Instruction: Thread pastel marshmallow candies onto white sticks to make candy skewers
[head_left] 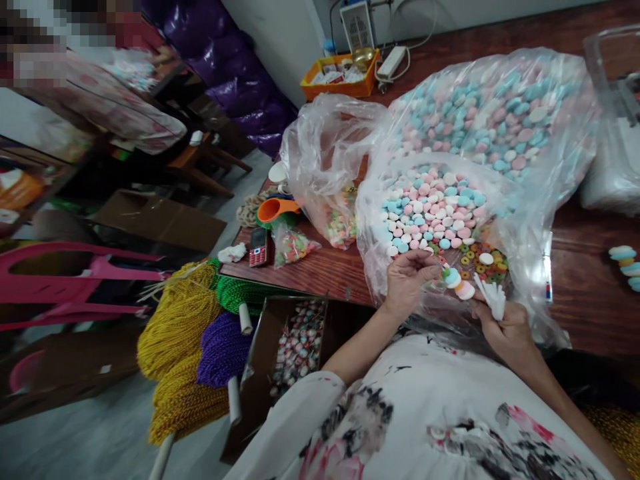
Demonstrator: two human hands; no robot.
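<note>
Right hand [507,328]: grasping white sticks [494,300]
Left hand [404,283]: can't tell if gripping
Strand [452,277]: part-threaded, between hands
Pastel discs [435,207]: plenty unthreaded, beyond grip

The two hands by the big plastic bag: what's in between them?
In the head view, a short row of colourful little pieces is between the left hand and the right hand.

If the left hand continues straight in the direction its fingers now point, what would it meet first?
Most likely the short row of pastel pieces, just beyond the fingers of the left hand; the exact depth is unclear in this single view.
</note>
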